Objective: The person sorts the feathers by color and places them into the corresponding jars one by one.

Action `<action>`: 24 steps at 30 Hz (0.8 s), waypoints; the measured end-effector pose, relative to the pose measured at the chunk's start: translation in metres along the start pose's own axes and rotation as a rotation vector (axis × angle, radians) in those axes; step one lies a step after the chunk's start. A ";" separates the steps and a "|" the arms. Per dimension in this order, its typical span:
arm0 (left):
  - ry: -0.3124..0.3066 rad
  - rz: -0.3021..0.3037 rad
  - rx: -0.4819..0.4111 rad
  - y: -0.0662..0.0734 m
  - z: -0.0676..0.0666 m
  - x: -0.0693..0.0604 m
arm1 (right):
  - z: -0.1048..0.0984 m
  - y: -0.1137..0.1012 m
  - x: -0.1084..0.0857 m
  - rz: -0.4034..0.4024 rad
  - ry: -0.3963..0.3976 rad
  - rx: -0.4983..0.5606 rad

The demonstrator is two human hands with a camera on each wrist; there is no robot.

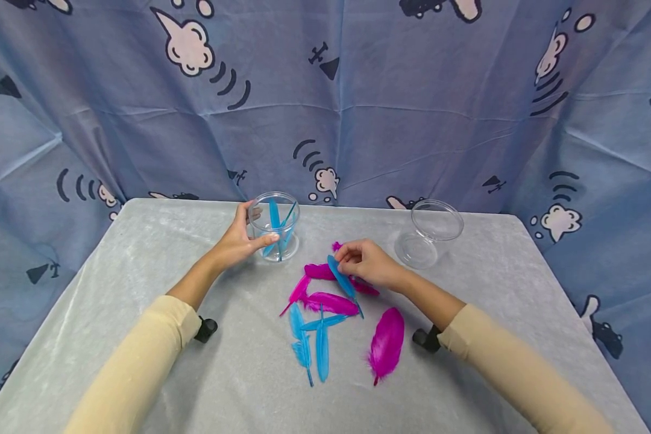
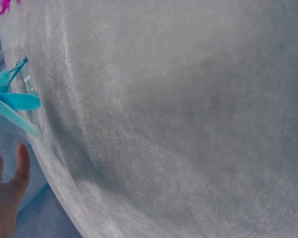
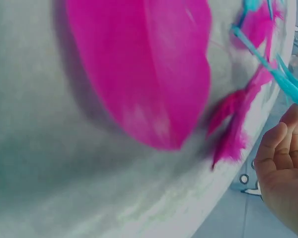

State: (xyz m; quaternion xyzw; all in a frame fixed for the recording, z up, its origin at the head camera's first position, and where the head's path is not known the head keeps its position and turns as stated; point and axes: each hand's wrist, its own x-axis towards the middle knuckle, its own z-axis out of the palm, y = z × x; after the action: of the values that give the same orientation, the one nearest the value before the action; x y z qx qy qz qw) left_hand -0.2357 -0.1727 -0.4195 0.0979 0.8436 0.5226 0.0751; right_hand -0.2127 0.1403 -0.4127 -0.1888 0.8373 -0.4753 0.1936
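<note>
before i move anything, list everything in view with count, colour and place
left cup: 1, clear, left rear of table
feathers inside it: at least 2, blue, standing in the left cup
held feather: 1, blue, in the right hand
loose feathers: at least 3, blue, mid-table
small feathers: at least 3, pink, mid-table
large feather: 1, pink, right of the loose blue ones
right cup: 1, clear, right rear
tablecloth: 1, pale grey, under everything
curtain: blue, printed, behind
sleeves: 2, cream, both forearms
left hand: 1, at the left cup
right hand: 1, pinching the held feather
</note>
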 end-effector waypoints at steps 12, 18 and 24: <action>-0.028 -0.014 -0.012 0.044 -0.003 -0.022 | -0.020 -0.017 0.000 0.013 0.049 0.026; -0.014 -0.014 -0.037 0.024 -0.001 -0.012 | -0.029 -0.026 0.000 0.010 0.068 0.039; -0.001 0.013 -0.029 0.001 0.000 -0.001 | -0.036 -0.036 0.002 -0.013 0.082 0.047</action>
State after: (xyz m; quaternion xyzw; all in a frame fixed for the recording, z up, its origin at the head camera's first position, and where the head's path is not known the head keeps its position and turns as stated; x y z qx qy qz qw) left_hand -0.2351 -0.1724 -0.4188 0.1025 0.8352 0.5352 0.0738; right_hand -0.2280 0.1482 -0.3648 -0.1699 0.8320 -0.5032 0.1603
